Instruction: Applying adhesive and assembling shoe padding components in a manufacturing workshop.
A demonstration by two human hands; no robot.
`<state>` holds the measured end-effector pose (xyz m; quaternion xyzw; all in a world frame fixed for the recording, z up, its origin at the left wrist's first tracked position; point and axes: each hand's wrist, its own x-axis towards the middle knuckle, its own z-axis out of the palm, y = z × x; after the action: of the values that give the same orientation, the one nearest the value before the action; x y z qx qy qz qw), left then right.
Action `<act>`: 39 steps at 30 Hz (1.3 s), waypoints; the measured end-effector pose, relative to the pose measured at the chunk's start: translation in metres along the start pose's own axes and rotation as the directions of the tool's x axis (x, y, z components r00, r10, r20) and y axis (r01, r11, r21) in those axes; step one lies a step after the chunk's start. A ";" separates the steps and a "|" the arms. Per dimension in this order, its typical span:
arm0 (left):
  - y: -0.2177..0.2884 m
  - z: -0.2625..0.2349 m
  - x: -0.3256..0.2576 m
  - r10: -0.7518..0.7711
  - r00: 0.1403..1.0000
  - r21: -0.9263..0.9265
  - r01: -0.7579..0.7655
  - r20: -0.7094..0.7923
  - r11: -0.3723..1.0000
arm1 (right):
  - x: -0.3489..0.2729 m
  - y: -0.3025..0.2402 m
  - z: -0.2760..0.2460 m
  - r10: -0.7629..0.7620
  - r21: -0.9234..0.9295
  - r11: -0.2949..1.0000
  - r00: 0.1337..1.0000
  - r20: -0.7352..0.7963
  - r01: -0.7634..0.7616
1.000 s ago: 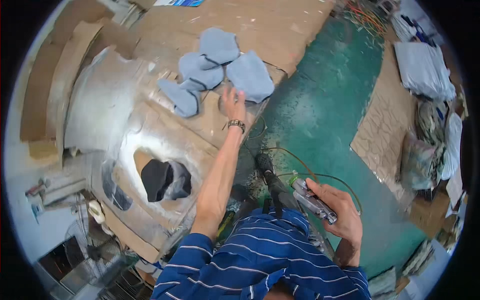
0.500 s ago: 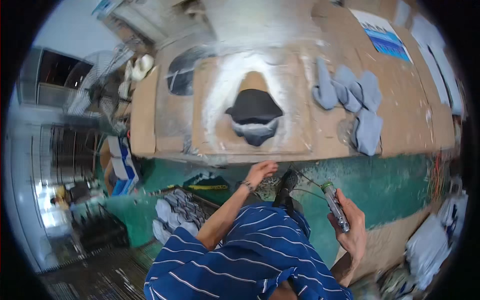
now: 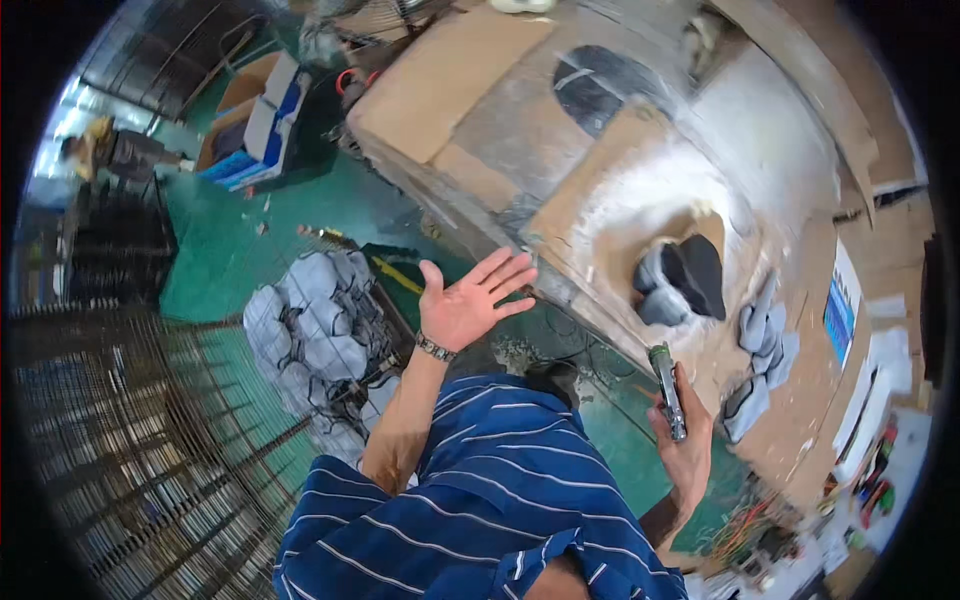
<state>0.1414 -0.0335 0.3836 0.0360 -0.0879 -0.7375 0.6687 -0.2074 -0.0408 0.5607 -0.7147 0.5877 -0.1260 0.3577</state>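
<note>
My right hand [image 3: 688,440] is wrapped round a silver hand tool, apparently a spray gun [image 3: 667,392], with a green ring at its upper end. It is held upright just off the table's near edge. Palm up and fingers spread, my left hand [image 3: 472,308] holds nothing over the floor by the same edge. On the cardboard-covered table [image 3: 480,70] lies a black and grey fabric piece [image 3: 695,275], inside a patch of white residue. Beside it, to the right, several grey padded pieces [image 3: 762,335] lie in a loose group.
Left of me, many grey padded pieces [image 3: 320,310] are piled low, near a wire rack [image 3: 180,430]. An open blue and white carton [image 3: 283,88] stands on the green floor. A dark oval patch [image 3: 600,85] and a blue printed sheet [image 3: 842,308] are on the table.
The view has swung left, bringing the grey pile and rack further in. My left hand has turned palm up and spread its fingers. My right hand keeps the spray gun.
</note>
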 end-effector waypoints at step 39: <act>0.101 -0.248 -0.278 0.358 -0.088 0.296 0.399 -0.930 0.868 | 0.462 -0.035 0.346 -0.444 -0.187 0.874 0.894 0.064 0.448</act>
<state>0.3118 0.2130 0.1402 0.7393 0.2494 -0.4227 0.4610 0.1550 -0.3433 0.2263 -0.8639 0.4132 -0.1393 0.2521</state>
